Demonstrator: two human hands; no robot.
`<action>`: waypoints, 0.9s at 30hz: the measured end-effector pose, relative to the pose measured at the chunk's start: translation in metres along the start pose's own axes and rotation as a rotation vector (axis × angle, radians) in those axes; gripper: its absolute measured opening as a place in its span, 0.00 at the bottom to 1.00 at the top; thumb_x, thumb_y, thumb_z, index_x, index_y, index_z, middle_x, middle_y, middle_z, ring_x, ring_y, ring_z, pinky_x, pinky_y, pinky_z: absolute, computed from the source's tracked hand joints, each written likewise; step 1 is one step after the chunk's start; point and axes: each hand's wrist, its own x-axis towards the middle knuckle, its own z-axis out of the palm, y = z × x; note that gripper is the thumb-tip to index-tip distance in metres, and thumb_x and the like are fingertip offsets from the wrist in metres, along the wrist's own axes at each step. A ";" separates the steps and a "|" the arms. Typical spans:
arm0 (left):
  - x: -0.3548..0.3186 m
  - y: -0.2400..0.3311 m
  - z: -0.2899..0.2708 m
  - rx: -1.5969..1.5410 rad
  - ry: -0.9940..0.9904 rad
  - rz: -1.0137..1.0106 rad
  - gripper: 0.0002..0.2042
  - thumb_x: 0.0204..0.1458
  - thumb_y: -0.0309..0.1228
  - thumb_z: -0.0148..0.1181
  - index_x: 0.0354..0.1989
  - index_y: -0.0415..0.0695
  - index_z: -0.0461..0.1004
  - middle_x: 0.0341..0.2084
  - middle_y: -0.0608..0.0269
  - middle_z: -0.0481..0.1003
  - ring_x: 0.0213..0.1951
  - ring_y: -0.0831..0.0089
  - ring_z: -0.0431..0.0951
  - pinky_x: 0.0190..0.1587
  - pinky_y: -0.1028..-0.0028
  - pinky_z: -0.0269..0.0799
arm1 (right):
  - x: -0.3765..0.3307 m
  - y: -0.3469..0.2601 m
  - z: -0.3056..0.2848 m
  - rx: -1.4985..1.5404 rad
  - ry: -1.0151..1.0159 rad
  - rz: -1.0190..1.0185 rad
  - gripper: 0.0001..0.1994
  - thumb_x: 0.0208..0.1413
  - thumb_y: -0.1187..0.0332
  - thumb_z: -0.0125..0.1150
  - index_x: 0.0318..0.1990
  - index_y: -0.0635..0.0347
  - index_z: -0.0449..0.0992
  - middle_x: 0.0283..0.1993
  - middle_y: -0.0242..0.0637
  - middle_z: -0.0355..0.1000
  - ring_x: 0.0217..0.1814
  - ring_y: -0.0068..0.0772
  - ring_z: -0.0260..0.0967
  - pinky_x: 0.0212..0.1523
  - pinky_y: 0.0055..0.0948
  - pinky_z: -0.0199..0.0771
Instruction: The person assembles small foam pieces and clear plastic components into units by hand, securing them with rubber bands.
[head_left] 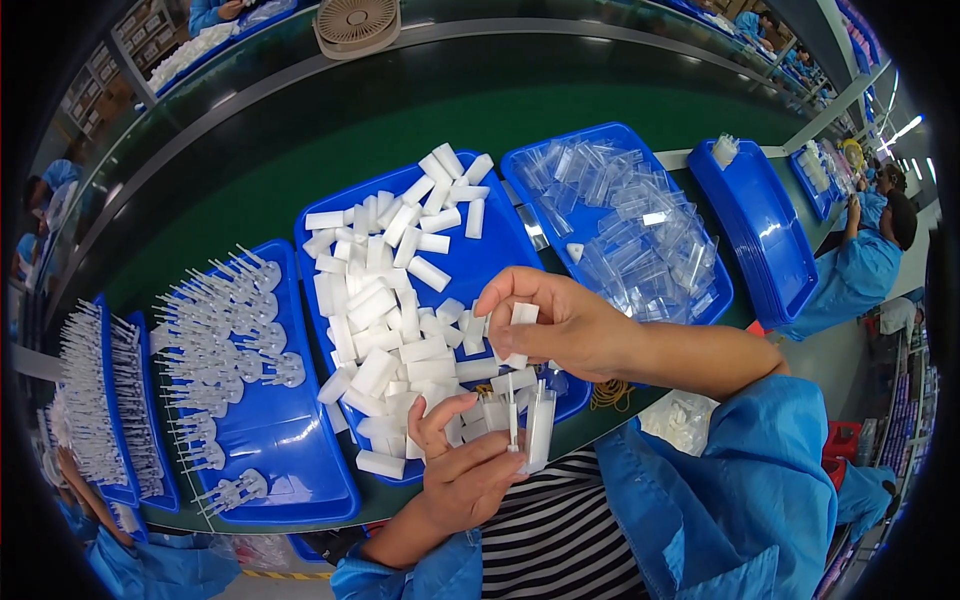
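Observation:
My left hand [462,470] holds a clear plastic case [538,430] upright, with a thin white stick part standing beside it in the same grip. Just above, my right hand [555,325] pinches a small white block [522,314] between thumb and fingers. Both hands hover over the near edge of the middle blue tray [500,235], which is heaped with several white blocks [385,320].
A left blue tray [290,455] carries white stick parts with round heads. A right blue tray [715,300] is filled with clear plastic cases. Stacked blue trays [760,235] sit farther right. A dark green conveyor belt [400,110] runs behind. Other workers in blue sit around.

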 end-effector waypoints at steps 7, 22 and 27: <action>-0.001 -0.001 0.000 -0.018 -0.022 -0.006 0.08 0.37 0.31 0.63 0.29 0.51 0.75 0.30 0.71 0.74 0.49 0.54 0.64 0.58 0.52 0.35 | -0.005 0.001 0.001 0.110 -0.053 0.024 0.11 0.53 0.73 0.56 0.43 0.60 0.66 0.31 0.29 0.67 0.26 0.11 0.58 0.23 0.13 0.56; -0.001 -0.001 0.001 0.031 -0.061 -0.046 0.08 0.38 0.31 0.62 0.29 0.53 0.74 0.33 0.70 0.72 0.50 0.54 0.63 0.58 0.50 0.33 | -0.019 -0.015 0.004 -0.720 -0.050 -0.317 0.12 0.54 0.69 0.55 0.45 0.60 0.74 0.35 0.42 0.73 0.34 0.28 0.71 0.32 0.24 0.69; 0.000 0.000 0.004 0.117 -0.017 -0.025 0.07 0.36 0.30 0.62 0.26 0.57 0.75 0.35 0.71 0.71 0.52 0.54 0.61 0.58 0.51 0.33 | -0.026 -0.018 0.006 -0.688 -0.172 -0.212 0.12 0.50 0.74 0.59 0.44 0.58 0.76 0.30 0.38 0.73 0.31 0.27 0.69 0.32 0.24 0.65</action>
